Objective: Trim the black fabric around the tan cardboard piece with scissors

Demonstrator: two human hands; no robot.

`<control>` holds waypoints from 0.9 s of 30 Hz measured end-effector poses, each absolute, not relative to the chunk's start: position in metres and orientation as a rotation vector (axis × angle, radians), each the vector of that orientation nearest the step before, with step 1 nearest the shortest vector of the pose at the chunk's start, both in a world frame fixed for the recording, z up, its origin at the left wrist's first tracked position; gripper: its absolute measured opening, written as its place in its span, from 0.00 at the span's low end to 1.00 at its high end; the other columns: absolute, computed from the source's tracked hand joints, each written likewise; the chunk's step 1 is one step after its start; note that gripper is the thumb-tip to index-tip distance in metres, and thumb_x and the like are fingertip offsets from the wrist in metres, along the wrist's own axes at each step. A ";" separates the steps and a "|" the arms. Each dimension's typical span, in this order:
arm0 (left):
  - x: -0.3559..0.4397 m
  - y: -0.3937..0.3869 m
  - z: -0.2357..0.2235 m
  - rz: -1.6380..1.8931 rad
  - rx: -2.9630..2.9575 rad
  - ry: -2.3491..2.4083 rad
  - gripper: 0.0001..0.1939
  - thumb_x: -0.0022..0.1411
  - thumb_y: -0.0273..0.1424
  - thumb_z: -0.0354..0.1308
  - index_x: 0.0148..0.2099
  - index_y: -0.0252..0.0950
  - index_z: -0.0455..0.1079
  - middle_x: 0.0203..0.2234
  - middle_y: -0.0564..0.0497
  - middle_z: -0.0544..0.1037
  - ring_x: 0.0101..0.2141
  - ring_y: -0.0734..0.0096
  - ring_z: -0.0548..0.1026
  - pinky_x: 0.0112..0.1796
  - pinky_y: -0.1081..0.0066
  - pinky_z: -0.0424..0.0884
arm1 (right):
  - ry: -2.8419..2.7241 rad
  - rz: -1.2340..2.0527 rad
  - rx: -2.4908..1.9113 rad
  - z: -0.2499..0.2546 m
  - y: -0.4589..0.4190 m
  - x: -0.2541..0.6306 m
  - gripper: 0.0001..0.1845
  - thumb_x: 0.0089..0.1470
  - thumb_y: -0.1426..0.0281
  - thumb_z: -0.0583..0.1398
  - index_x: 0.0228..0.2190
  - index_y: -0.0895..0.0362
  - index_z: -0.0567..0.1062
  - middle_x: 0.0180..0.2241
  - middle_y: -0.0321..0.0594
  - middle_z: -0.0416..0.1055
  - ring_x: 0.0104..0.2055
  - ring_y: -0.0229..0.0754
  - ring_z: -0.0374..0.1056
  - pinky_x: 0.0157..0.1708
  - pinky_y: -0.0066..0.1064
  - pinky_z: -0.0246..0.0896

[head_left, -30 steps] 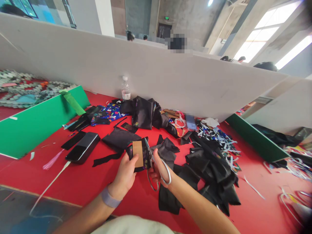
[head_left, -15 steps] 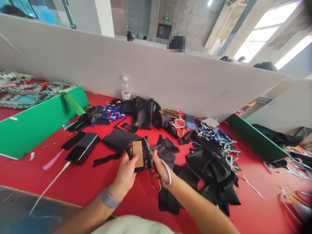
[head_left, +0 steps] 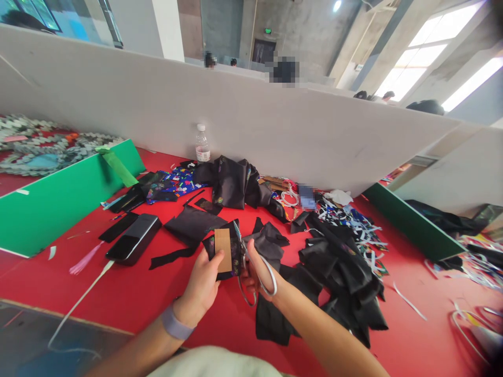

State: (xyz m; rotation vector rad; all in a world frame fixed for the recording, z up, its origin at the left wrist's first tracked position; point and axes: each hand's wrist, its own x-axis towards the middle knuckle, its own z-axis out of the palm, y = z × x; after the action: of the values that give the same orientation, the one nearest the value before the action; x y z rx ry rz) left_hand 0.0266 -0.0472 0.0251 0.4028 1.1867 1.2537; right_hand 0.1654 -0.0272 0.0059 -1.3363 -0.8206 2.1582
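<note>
My left hand (head_left: 202,285) is closed on a small piece of black patterned fabric (head_left: 236,256), its thumb pressing a brown cardboard rectangle (head_left: 223,246) flat on top. At the fabric's right edge, my right hand (head_left: 256,269) grips a pair of scissors (head_left: 270,281) with pale looped handles. The blades point away from me along that edge and are partly hidden, so how far apart they stand is hard to see. Beyond the hands lies a flat black fabric piece (head_left: 194,224). Black scraps (head_left: 269,241) lie just right of the blades.
A black phone-like device (head_left: 133,238) with a white cable is at left, near a pink tassel (head_left: 84,262). A plastic bottle (head_left: 202,144) stands by the grey partition (head_left: 251,115). Black cloth (head_left: 338,262) is heaped at right. Green dividers (head_left: 70,196) flank the red table (head_left: 173,293).
The scissors have shifted slightly along the fabric's right edge, and their lower handle loop sits a little higher and further left. The fabric and cardboard have barely moved.
</note>
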 end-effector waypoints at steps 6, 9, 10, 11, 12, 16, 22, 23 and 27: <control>0.026 -0.047 0.024 1.244 0.410 1.192 0.22 0.55 0.26 0.59 0.53 0.45 0.67 0.40 0.48 0.79 0.38 0.60 0.79 0.39 0.64 0.75 | -0.851 2.170 -1.329 0.007 -0.027 0.165 0.37 0.52 0.35 0.37 0.26 0.56 0.62 0.19 0.29 0.53 0.15 0.29 0.44 0.14 0.21 0.40; 0.027 -0.047 0.024 1.235 0.402 1.200 0.20 0.56 0.25 0.58 0.51 0.44 0.67 0.41 0.48 0.79 0.39 0.60 0.79 0.39 0.64 0.75 | -0.841 2.156 -1.373 0.009 -0.028 0.166 0.37 0.52 0.36 0.38 0.25 0.56 0.62 0.18 0.29 0.52 0.15 0.29 0.43 0.13 0.21 0.38; 0.028 -0.047 0.025 1.233 0.396 1.201 0.19 0.56 0.25 0.58 0.51 0.44 0.67 0.41 0.48 0.79 0.39 0.60 0.79 0.38 0.64 0.76 | -0.838 2.142 -1.389 0.009 -0.028 0.166 0.37 0.52 0.36 0.39 0.25 0.56 0.62 0.18 0.29 0.52 0.15 0.28 0.43 0.13 0.21 0.37; 0.028 -0.047 0.026 1.232 0.392 1.200 0.19 0.56 0.25 0.58 0.50 0.43 0.67 0.41 0.48 0.79 0.39 0.60 0.79 0.38 0.64 0.76 | -0.835 2.126 -1.401 0.009 -0.028 0.166 0.37 0.52 0.36 0.40 0.25 0.56 0.62 0.19 0.29 0.52 0.15 0.28 0.42 0.13 0.21 0.36; 0.028 -0.048 0.026 1.232 0.389 1.196 0.19 0.56 0.25 0.58 0.50 0.43 0.67 0.42 0.47 0.78 0.39 0.60 0.79 0.38 0.64 0.76 | -0.831 2.111 -1.406 0.008 -0.028 0.166 0.36 0.52 0.36 0.41 0.24 0.56 0.62 0.19 0.29 0.52 0.14 0.28 0.41 0.12 0.21 0.35; 0.029 -0.048 0.029 1.251 0.385 1.182 0.23 0.55 0.24 0.58 0.53 0.44 0.66 0.43 0.47 0.78 0.41 0.59 0.78 0.39 0.63 0.76 | -0.814 2.056 -1.416 0.003 -0.028 0.167 0.35 0.51 0.36 0.44 0.22 0.56 0.60 0.18 0.28 0.51 0.14 0.26 0.39 0.11 0.20 0.31; 0.029 -0.046 0.029 1.243 0.388 1.158 0.21 0.56 0.25 0.58 0.52 0.45 0.66 0.46 0.45 0.77 0.42 0.59 0.78 0.40 0.63 0.76 | -0.809 2.044 -1.388 0.007 -0.029 0.167 0.35 0.52 0.37 0.45 0.23 0.56 0.60 0.18 0.27 0.51 0.14 0.25 0.40 0.10 0.18 0.34; 0.029 -0.045 0.031 1.243 0.391 1.151 0.21 0.56 0.25 0.58 0.52 0.45 0.66 0.46 0.45 0.77 0.42 0.59 0.78 0.40 0.63 0.76 | -0.824 2.024 -1.364 0.009 -0.030 0.167 0.35 0.51 0.36 0.45 0.23 0.56 0.60 0.18 0.27 0.52 0.14 0.25 0.40 0.10 0.18 0.35; 0.030 -0.035 0.039 1.240 0.492 1.035 0.21 0.54 0.27 0.61 0.51 0.42 0.68 0.45 0.46 0.78 0.44 0.58 0.77 0.44 0.64 0.74 | -0.925 1.768 -1.278 0.014 -0.035 0.169 0.35 0.45 0.33 0.49 0.23 0.55 0.58 0.16 0.25 0.50 0.12 0.27 0.43 0.09 0.20 0.43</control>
State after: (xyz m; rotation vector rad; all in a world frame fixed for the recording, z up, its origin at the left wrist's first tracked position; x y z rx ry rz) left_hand 0.0305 -0.0346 0.0390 0.4924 1.0355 1.2396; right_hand 0.1693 -0.0350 0.0144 -1.2780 -0.9252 1.7685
